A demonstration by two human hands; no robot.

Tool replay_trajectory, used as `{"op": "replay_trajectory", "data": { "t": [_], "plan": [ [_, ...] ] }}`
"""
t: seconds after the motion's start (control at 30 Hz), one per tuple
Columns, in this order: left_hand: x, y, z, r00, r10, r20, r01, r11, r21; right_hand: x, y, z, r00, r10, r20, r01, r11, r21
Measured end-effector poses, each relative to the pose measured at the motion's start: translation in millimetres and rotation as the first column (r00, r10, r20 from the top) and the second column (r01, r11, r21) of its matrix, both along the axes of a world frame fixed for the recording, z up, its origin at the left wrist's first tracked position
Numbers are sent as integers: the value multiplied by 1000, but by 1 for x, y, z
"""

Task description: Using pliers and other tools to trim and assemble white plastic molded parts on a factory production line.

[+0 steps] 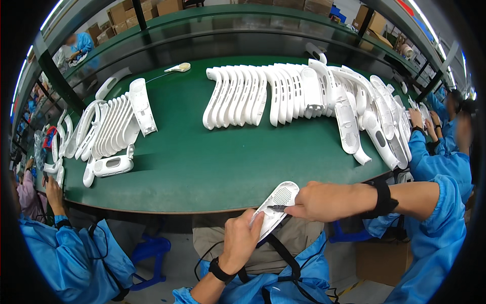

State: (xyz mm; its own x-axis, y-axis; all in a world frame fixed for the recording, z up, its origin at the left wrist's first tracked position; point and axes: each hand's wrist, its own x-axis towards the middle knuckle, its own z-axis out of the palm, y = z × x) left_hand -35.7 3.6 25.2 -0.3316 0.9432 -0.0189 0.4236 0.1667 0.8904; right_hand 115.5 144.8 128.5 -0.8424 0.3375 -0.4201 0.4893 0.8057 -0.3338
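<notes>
Just past the table's front edge, my left hand [239,244] is closed round the lower end of a white plastic housing [286,193]. This long, hollow shell is tilted, its perforated end up and its inside facing me. From the right, my right hand [326,201] pinches a slim dark tool [277,207] whose tip reaches into the hollow; my fingers hide the rest, so its exact kind does not show. Dark bands circle both my wrists. Beyond my hands, a long row of similar white curved shells [235,96] stands on edge.
The green table [177,177] carries a loose pile of shells [385,116] at right and another row [114,126] at left. A white spoon-shaped piece [179,67] lies farther back. Co-workers in blue sit on both sides; a blue stool [152,256] stands lower left.
</notes>
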Motion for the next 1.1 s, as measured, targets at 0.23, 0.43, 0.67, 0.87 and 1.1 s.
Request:
{"op": "replay_trajectory", "data": {
  "t": [0.23, 0.43, 0.67, 0.87, 1.1],
  "plan": [
    [0, 0, -6, 1000, -3, 31, 2, 999, 40, 6, 11, 3, 793, -346, 502, 606, 541, -584],
    [5, 0, -2, 995, 40, 96, -40, 999, 3, 17, -13, 24, 858, -412, -307, 219, 833, -508],
    [1, 1, 5, 994, 14, 110, -11, 999, -30, -33, -46, -40, 233, -761, -605, 15, 625, -780],
    [1, 0, -1, 995, 27, 99, -24, 999, -23, -42, -49, -66, 234, -667, -708, 49, 735, -676],
    [-1, 1, 5, 995, 13, 104, -10, 1000, -25, -51, -47, -78, 262, -649, -714, 132, 757, -640]
  ]
}}
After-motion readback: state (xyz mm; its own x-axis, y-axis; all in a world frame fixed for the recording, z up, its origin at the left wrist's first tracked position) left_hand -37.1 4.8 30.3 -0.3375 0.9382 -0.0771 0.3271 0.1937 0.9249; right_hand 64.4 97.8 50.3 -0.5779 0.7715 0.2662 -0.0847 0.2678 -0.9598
